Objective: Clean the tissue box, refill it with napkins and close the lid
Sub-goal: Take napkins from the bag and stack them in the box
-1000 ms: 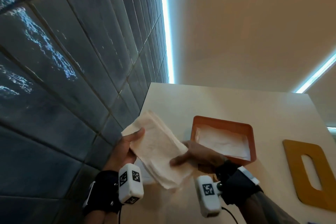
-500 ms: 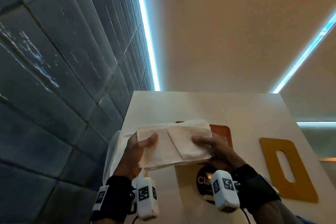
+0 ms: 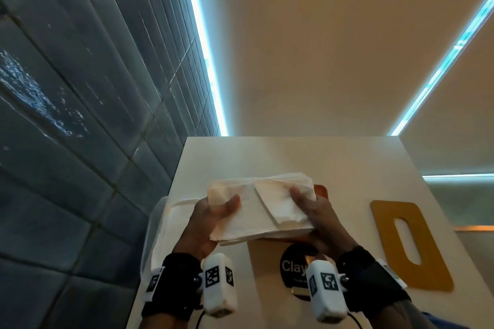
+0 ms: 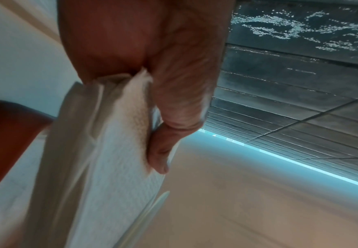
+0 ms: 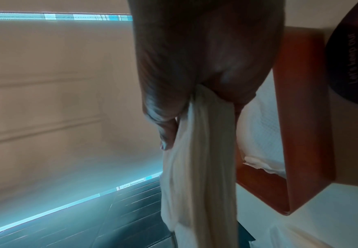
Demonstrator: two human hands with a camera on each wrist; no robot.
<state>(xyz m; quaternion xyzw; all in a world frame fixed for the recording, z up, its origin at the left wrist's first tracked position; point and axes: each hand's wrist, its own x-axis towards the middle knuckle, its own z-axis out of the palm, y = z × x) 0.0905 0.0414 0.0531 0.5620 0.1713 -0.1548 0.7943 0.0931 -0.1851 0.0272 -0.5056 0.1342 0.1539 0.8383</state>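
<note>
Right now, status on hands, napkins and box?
Left hand and right hand grip napkin stack at opposite ends, above open tissue box. Napkins already inside. Lid off, lying right. Nothing blocking.

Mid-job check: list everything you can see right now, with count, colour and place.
napkin stack: one, white, held up over the tissue box between both hands
tissue box: one, orange-brown, open, on the table under the stack, some white napkins already inside
lid: one, mustard yellow with a slot, flat on the table right of the box
napkin pack: one, white in clear wrap, on the table at the left edge
round sticker: one, black with white lettering, on the table near the box
table: one, cream, beside a dark tiled wall
left hand: grip on the stack's left end
right hand: grip on the stack's right end
</note>
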